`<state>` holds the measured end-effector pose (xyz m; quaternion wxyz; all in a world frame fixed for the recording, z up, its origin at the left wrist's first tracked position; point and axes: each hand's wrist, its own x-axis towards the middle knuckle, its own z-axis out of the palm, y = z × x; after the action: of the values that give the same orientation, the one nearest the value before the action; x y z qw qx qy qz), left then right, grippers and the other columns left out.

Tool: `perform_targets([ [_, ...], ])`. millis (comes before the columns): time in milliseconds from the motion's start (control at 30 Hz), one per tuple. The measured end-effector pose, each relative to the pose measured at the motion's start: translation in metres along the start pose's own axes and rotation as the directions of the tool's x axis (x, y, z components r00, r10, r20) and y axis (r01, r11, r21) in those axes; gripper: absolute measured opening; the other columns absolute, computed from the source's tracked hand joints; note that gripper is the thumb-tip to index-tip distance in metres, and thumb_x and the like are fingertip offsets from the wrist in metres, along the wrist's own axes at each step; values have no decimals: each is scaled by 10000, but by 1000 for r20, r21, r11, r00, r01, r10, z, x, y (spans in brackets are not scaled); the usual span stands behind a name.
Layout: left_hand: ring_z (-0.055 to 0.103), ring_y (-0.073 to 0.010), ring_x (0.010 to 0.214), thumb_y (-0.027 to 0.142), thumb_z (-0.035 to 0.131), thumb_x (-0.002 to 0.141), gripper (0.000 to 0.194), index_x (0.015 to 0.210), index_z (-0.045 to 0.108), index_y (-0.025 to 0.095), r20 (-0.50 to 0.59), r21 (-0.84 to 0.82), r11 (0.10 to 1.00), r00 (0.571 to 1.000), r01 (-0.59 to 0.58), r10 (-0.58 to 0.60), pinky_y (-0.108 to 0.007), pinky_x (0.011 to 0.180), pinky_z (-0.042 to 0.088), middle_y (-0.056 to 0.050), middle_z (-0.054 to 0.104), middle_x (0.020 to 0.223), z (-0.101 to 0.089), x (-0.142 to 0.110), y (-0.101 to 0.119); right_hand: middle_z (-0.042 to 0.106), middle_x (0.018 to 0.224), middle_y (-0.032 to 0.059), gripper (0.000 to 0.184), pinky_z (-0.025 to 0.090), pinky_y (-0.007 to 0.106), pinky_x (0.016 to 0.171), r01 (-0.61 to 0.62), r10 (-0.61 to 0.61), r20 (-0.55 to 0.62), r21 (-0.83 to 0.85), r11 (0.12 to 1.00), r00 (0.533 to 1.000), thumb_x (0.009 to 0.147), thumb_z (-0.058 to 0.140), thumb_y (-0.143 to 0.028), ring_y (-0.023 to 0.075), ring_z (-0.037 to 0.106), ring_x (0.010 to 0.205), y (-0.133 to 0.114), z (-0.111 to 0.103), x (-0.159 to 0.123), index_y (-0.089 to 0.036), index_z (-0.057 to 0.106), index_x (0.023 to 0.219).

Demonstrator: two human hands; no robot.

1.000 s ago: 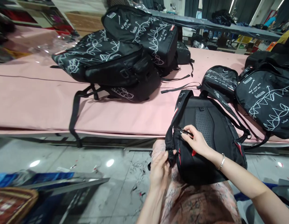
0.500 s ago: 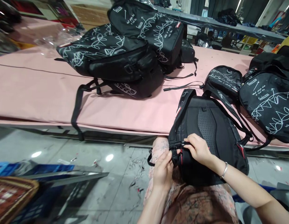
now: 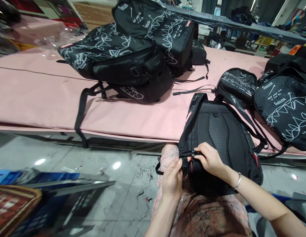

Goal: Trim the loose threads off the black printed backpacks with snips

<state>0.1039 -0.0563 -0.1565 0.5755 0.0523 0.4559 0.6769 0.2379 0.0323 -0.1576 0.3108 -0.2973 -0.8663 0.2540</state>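
A black backpack [image 3: 238,138] leans back-panel up between my lap and the pink table's edge, its padded shoulder straps facing me. At its lower left side, my right hand [image 3: 210,158] pinches a black strap [image 3: 189,153] with small white dots near the fingers. Just below and to the left, my left hand [image 3: 173,177] has its fingers closed on black webbing at the backpack's side. A loose strap loop [image 3: 158,168] sticks out left of that hand. The fingertips partly hide what they grip, and red trim shows between the hands.
Several black printed backpacks [image 3: 177,42] are piled on the pink table [image 3: 44,95]. At the right lie a small printed pouch [image 3: 238,84] and another backpack [image 3: 286,108]. A woven seat [image 3: 16,207] and blue crate [image 3: 41,176] stand at lower left, over a floor with thread scraps.
The view has shifted very slightly. Both hands keep their hold at the backpack's side strap, with almost no movement.
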Motion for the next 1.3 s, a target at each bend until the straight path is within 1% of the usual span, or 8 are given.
perform_targets([
  [500,646,-202,827,323,775,587,294,792,694,127,-14,16,1000,1000,16,-16,-273,752,493,-63,712,787,4,-1,-1,588,858,88,158,468,332,752,-81,81,-42,1,997,996,888,428,-218,204,556,825,-4,4,1,-171,572,931],
  [600,647,-204,834,317,769,603,295,822,687,136,14,22,999,999,30,-30,-279,756,492,-61,713,813,5,-2,-1,585,810,53,93,467,305,703,-193,198,-2,218,957,980,852,478,-234,182,557,766,-6,7,1,-190,557,875],
  [700,650,-216,850,293,770,602,300,848,685,145,42,28,999,998,36,-37,-297,766,497,-62,715,842,6,-2,-1,576,745,0,66,465,261,645,-312,317,89,551,774,944,814,518,-261,143,560,681,-11,9,0,-210,512,855],
  [800,656,-218,810,295,783,572,301,807,695,129,35,6,998,997,66,-66,-310,766,503,-75,718,798,4,2,-1,560,769,0,102,457,257,651,-246,334,1,675,695,943,790,520,-288,139,547,698,-16,2,2,-214,491,854],
  [900,656,-193,754,292,795,553,308,794,704,122,5,-10,997,997,73,-73,-292,757,504,-74,721,775,2,4,0,556,840,22,98,451,273,671,-159,261,-102,569,807,960,787,523,-265,150,535,741,-13,-9,5,-214,513,871],
  [1033,655,-190,783,293,791,567,293,787,703,121,8,-9,998,998,61,-61,-292,777,502,-76,722,795,1,3,0,565,851,50,82,452,309,702,-103,133,-119,229,968,984,838,499,-217,177,539,778,0,-12,5,-200,547,901],
  [1167,656,-186,766,285,790,569,294,800,699,127,-3,-19,998,999,55,-55,-301,789,502,-63,719,789,-1,3,-2,579,867,87,147,470,342,749,-51,51,-47,-5,999,998,895,434,-219,205,548,839,9,-4,-3,-177,569,936],
  [1300,654,-196,804,297,772,605,291,833,694,134,22,5,998,998,62,-62,-306,797,502,-60,713,810,-2,3,-2,585,896,95,179,478,336,763,6,-6,-4,-83,997,1000,913,419,-228,205,552,849,8,-1,-5,-168,579,966],
])
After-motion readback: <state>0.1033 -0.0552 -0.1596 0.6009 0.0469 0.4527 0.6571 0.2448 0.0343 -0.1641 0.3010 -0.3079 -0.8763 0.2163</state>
